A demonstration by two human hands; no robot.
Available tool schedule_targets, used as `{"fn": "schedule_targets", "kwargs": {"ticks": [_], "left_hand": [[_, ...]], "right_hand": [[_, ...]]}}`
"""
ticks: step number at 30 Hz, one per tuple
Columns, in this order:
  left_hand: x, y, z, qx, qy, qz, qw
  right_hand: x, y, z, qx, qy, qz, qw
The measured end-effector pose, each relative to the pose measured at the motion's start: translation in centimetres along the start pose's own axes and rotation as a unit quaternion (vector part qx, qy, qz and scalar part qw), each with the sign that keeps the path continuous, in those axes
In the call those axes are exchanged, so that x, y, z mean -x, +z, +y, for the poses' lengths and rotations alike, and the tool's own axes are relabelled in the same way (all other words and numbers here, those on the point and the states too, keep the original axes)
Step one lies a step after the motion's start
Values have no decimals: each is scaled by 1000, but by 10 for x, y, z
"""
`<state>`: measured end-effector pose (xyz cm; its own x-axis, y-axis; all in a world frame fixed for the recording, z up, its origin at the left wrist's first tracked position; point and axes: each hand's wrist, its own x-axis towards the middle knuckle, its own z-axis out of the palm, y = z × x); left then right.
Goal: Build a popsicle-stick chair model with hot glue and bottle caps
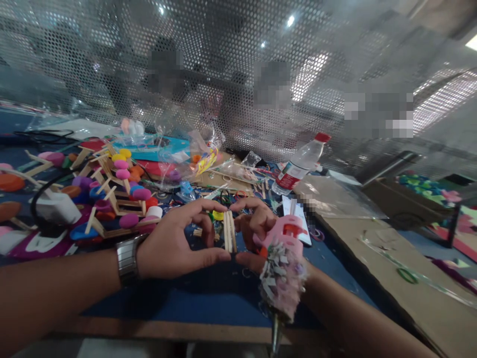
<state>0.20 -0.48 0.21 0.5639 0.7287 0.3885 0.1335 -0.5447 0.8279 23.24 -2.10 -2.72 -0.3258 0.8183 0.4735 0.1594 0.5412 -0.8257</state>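
Observation:
A few short wooden sticks (228, 232) stand side by side between my two hands, close over the blue tabletop. My left hand (179, 241), with a metal watch on its wrist, pinches their ends between thumb and forefinger. From the other side, the thumb and forefinger of my right hand (255, 223) are at the same ends. A pink glue gun (285, 268) with an orange trigger is also in my right hand, its nozzle pointing down toward me. Greyish-white scraps cling to its body. More short sticks (204, 233) lie behind my left fingers.
Small stick-built pieces with coloured discs (119, 199) pile up at the left, beside a white plug adapter (57, 209). A red-capped plastic bottle (301, 164) stands behind, near a phone (296, 219). Cardboard (376, 268) lies at right; a perforated metal screen (223, 64) rises at the back.

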Motion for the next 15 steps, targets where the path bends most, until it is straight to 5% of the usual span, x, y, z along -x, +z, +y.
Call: {"fn": "schedule_targets", "kwargs": {"ticks": [15], "left_hand": [[0, 0, -1, -24, 11, -3, 1000]], "right_hand": [[0, -2, 3, -2, 14, -22, 1000]]}}
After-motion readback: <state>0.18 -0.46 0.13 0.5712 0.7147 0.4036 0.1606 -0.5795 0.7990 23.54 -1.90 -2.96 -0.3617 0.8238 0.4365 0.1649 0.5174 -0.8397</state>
